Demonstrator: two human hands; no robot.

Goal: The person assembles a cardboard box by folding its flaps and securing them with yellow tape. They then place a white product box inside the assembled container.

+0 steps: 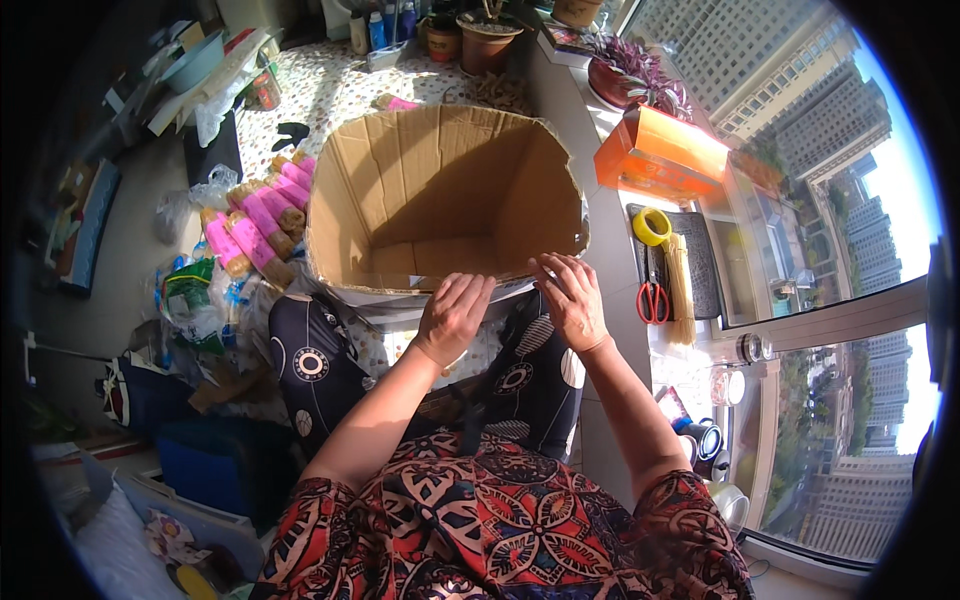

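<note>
A large open cardboard box (430,185) stands in front of me, between and beyond my knees. Its brown inside looks bare, and its top edge is ragged. My left hand (455,318) is at the middle of the near rim, fingers together and bent over the edge. Further right along that rim, my right hand (572,308) has its fingers curled over the edge near the corner. Both thumbs are mostly hidden, and so is the outer side of the box wall under my hands.
Left of the box lie several pink-wrapped bundles (262,210) and plastic bags (190,290). On the right ledge are an orange box (660,155), yellow tape (652,227), red-handled scissors (653,302) and a straw-coloured bundle of bristles (681,290). Potted plants (487,45) stand behind.
</note>
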